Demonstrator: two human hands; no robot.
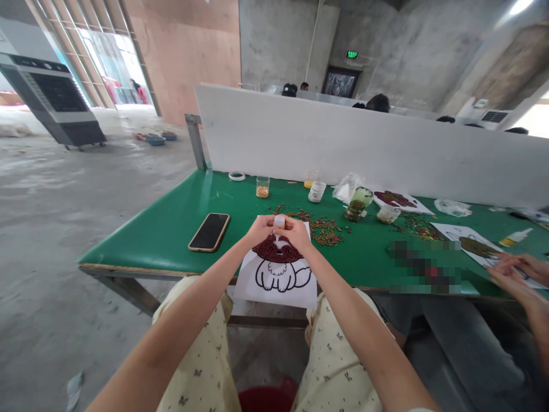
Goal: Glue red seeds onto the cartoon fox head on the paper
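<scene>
In the head view, the left hand (260, 230) and right hand (297, 233) are meeting fingertip to fingertip, both clamping a small whitish container (279, 222) over the dog drawing's (274, 297) upper edge — it is probably feeling light and fairly stiff. Its sides are offering the surest grip — hard squeezing is risking a slip.

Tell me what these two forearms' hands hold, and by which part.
The left hand and right hand hold a small whitish object by its sides; its exact kind is unclear.

A workshop-like space with bare concrete walls (278, 43), exit sign (351, 54), long green worktable (167, 229).
</scene>
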